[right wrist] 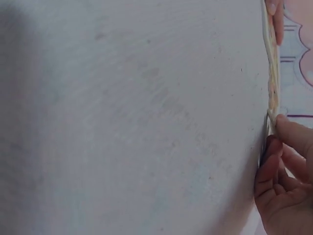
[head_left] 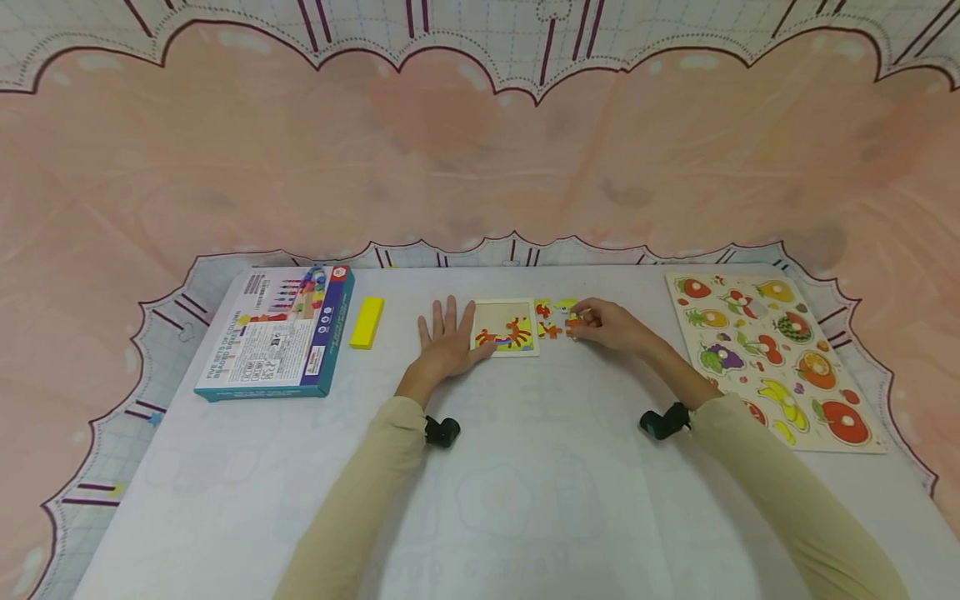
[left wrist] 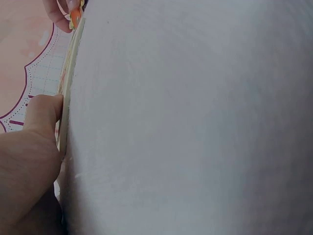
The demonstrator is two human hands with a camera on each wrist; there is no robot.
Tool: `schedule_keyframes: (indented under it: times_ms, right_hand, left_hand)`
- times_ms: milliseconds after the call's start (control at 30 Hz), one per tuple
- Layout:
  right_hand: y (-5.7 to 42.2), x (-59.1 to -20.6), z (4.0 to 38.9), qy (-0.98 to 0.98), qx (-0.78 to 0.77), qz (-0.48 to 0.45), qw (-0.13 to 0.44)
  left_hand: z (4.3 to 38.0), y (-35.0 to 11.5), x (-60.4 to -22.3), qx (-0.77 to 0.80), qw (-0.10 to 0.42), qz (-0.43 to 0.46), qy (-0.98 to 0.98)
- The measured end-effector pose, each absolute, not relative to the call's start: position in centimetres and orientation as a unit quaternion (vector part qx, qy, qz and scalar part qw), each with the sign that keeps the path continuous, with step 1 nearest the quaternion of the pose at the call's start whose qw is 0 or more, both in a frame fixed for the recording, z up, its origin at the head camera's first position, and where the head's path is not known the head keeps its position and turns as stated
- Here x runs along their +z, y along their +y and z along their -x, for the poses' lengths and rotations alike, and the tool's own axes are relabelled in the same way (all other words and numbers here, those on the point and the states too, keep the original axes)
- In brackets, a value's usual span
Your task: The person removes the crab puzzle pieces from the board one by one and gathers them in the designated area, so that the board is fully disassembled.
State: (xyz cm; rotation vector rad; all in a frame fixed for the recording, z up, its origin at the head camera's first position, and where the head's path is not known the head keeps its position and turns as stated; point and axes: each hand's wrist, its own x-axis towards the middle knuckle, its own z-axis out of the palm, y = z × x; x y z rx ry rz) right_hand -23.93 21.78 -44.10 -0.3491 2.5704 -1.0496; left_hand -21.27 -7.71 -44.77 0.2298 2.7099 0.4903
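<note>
A small framed jigsaw tray lies on the white table, with red and yellow pieces filling its lower part and bare board above. My left hand rests at its left side, fingers spread straight and thumb over the lower left edge. In the left wrist view that thumb presses the tray's rim. Just right of the tray are several loose puzzle pieces. At their right end my right hand pinches a puzzle piece between thumb and fingers. Most of this piece is hidden by the fingers.
Left of my left hand stands a yellow block, and beyond it lies a flat blue and white box. A fruit picture board lies to the right, partly under my right forearm. A patterned cloth edge borders the table's far side.
</note>
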Motion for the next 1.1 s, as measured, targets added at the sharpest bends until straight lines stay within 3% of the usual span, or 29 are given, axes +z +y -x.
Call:
schedule_keyframes:
  times_ms: [667,1100]
  right_hand:
    - [20.5,-43.1,23.3,0.960,-0.189,0.156,0.135]
    - [20.8,-43.6,23.1,0.946,-0.238,0.161,0.149]
  left_hand:
    - [21.4,-7.7,-45.1,0.172,0.188,-0.082,0.963]
    - [21.4,-7.6,-44.8,0.174,0.192,-0.080,0.963]
